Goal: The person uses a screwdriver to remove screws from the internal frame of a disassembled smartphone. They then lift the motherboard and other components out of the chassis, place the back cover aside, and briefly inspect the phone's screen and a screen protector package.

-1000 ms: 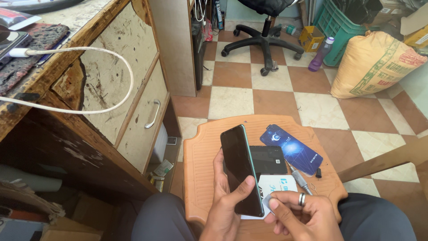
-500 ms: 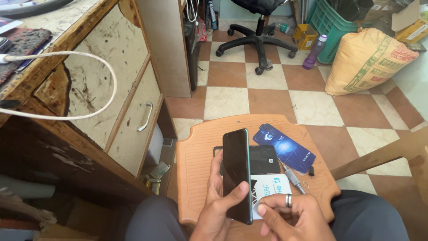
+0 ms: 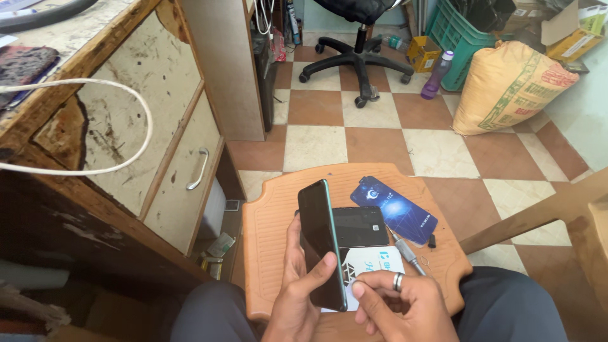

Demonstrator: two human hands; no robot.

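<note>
My left hand (image 3: 297, 291) holds a dark smartphone (image 3: 320, 244) tilted on its edge above an orange plastic stool (image 3: 272, 215). My right hand (image 3: 402, 307), with a ring on one finger, sits just right of the phone's lower end, its fingertips pinched together close to the phone's edge; what they pinch is too small to tell. On the stool lie a black glossy sheet (image 3: 361, 226), a blue flat packet (image 3: 394, 209), a white card (image 3: 380, 259) and a thin metal tool (image 3: 405, 250).
A worn wooden desk with a drawer handle (image 3: 197, 170) and a white cable (image 3: 126, 126) stands at left. On the checkered floor behind are an office chair base (image 3: 354, 60), a purple bottle (image 3: 437, 76), a filled sack (image 3: 510, 85) and a green crate (image 3: 459, 31).
The view has shifted slightly. Both hands and the phone stay over the stool, the phone raised a little more upright, my right fingers staying near its lower edge.
</note>
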